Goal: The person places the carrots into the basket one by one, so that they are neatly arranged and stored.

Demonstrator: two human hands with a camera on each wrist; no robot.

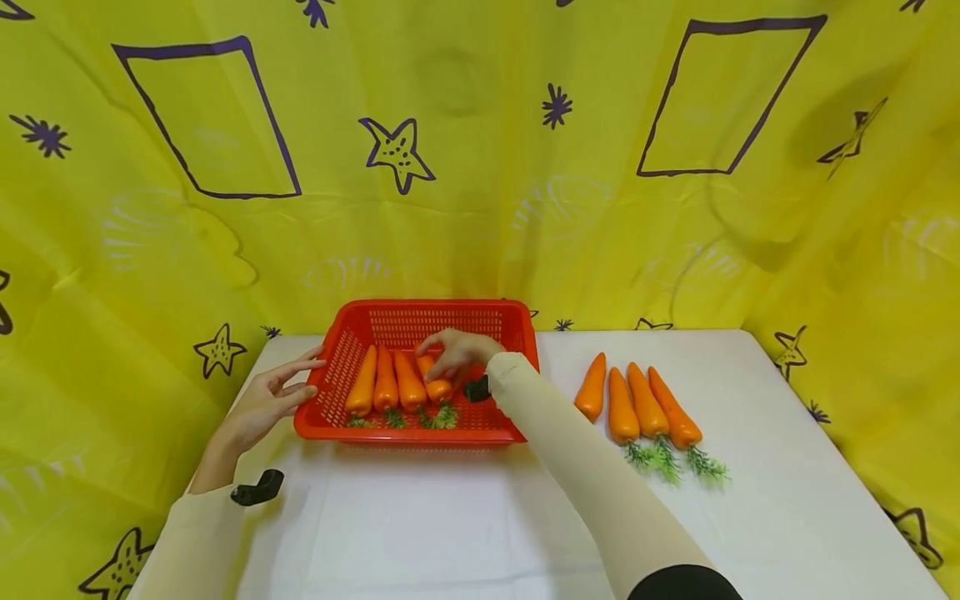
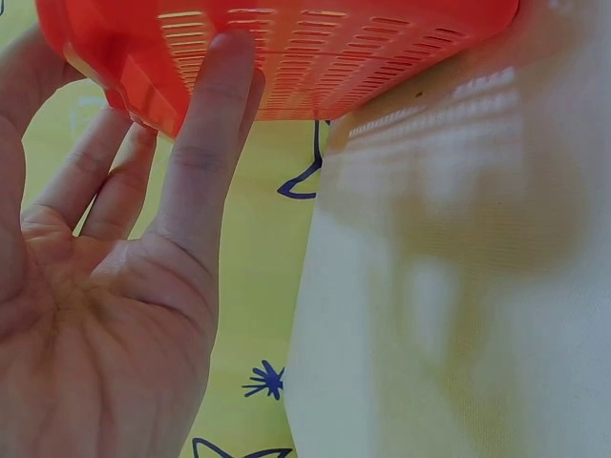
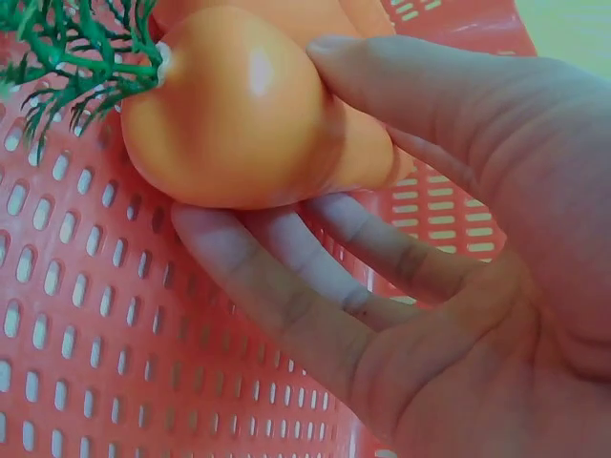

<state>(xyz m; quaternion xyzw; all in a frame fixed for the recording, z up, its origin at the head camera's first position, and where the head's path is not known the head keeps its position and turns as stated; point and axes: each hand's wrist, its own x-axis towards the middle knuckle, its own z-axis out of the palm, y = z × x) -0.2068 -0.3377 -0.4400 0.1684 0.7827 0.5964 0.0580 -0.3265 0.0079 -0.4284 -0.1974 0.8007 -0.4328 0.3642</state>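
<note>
A red plastic basket point(image 1: 420, 435) with slotted walls stands on the white table. Inside it, several orange carrots point(image 1: 362, 383) lie side by side, their green tops toward the front. My right hand point(image 1: 463, 352) reaches in over the right end of this row and holds the rightmost carrot point(image 3: 229, 114) between thumb and fingertips; this carrot lies against its neighbour. At the basket's left side is my left hand point(image 1: 270, 398), its fingers fairly straight. Its thumb point(image 2: 212, 124) rests on the slotted outer wall, while the other fingertips touch near the rim.
Several more carrots point(image 1: 637, 404) with leafy green tops lie on the table point(image 1: 420, 525), right of the basket. A yellow curtain point(image 1: 465, 225) with dark star drawings hangs behind the table and along both sides.
</note>
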